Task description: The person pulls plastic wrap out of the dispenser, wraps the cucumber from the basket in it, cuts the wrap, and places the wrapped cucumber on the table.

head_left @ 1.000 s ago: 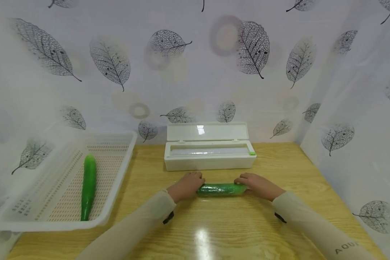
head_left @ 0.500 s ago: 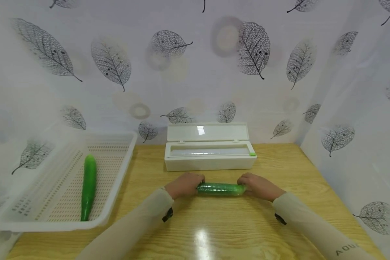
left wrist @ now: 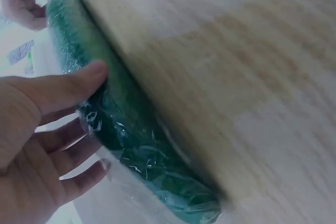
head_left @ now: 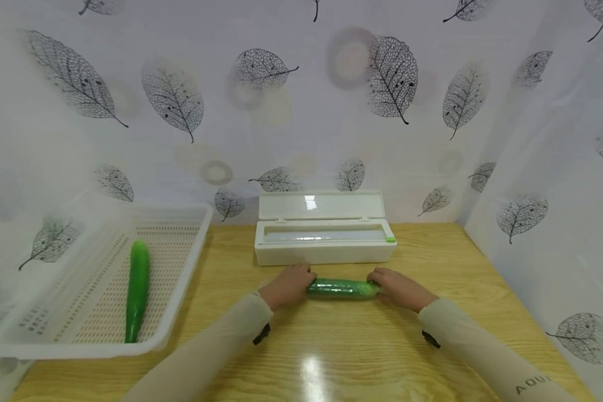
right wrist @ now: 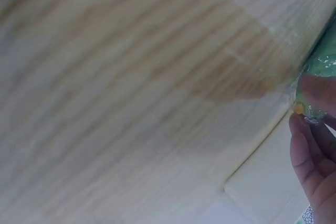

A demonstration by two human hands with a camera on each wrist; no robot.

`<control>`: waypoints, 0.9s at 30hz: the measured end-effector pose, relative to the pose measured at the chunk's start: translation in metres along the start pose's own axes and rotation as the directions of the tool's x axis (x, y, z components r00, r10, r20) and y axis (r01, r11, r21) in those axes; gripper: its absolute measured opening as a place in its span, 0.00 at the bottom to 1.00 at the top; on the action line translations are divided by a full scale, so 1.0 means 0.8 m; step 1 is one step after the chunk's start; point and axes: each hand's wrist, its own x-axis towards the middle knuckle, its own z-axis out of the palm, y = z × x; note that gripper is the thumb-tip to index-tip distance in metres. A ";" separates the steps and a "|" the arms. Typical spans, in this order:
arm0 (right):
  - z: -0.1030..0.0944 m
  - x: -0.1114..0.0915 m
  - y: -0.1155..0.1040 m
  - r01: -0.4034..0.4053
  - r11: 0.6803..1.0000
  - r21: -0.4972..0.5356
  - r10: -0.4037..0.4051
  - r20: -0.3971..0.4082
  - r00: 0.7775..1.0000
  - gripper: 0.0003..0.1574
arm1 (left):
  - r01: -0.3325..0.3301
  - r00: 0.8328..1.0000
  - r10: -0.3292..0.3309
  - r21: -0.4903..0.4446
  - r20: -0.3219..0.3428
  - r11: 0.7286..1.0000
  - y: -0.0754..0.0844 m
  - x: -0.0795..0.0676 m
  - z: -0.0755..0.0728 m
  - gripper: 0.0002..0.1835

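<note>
A cucumber (head_left: 340, 288) wrapped in clear plastic film lies crosswise on the table between my hands. My left hand (head_left: 287, 287) holds its left part; in the left wrist view the thumb (left wrist: 79, 85) lies across the cucumber (left wrist: 131, 124) and the fingers are on its other side. Loose film shows near those fingertips. At the opposite end, my right hand (head_left: 401, 289) pinches the tip; the right wrist view shows its thumb and fingers (right wrist: 310, 153) at the film by a small yellow spot. Much of that hand is cut off there.
Just behind the hands stands a white film dispenser box (head_left: 326, 255), lid raised, with a film roll inside and a green piece at its right end. At left, a white plastic basket (head_left: 185, 285) holds an unwrapped cucumber (head_left: 138, 285). Leaf-patterned curtain surrounds the wooden table.
The wrapped cucumber has shifted slightly away from me, toward the box, and appears turned a little. Both hands stay at its ends, with small shifts of the fingers.
</note>
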 end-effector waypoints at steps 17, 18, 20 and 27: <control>-0.002 0.001 0.005 -0.026 0.999 0.047 0.026 0.006 1.000 0.17 | 0.077 0.991 -0.060 -0.148 0.116 0.986 -0.004 0.008 0.001 0.05; -0.002 0.001 0.005 -0.019 0.999 0.042 0.019 -0.001 1.000 0.16 | 0.075 0.991 -0.059 -0.141 0.117 0.987 -0.004 0.009 0.001 0.05; -0.002 0.000 0.005 -0.016 0.999 0.034 0.016 -0.008 1.000 0.17 | 0.068 0.992 -0.054 -0.126 0.114 0.990 -0.004 0.009 0.001 0.06; -0.011 -0.002 -0.003 -0.127 0.990 0.061 0.126 0.021 0.992 0.26 | 0.063 0.992 -0.052 -0.095 0.116 0.993 -0.003 0.010 0.001 0.06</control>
